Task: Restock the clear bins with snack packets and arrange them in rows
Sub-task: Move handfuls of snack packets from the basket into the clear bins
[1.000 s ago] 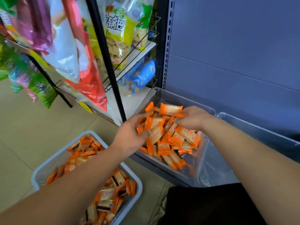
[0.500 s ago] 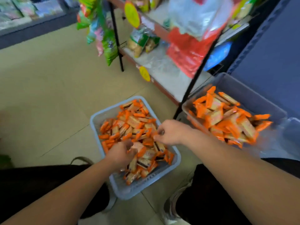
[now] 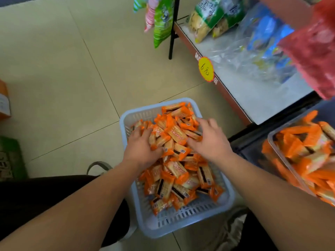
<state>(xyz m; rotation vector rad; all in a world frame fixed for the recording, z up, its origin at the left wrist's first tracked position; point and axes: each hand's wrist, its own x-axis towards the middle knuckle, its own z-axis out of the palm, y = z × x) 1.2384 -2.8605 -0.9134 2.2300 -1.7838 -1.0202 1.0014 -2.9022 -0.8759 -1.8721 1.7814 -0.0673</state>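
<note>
Basket (image 3: 181,220): pale blue, slotted, standing on floor tiles. Snack packets (image 3: 181,180): orange, heaped loose inside the basket. My left hand (image 3: 143,147): over the basket's far left part, fingers curled round a clutch of packets. My right hand (image 3: 210,140): over its far right part, fingers spread across the heap, gripping nothing I can see. Clear bin (image 3: 272,140): right of the basket, holding more orange packets. Shelf (image 3: 253,98): beyond the basket, rightward
</note>
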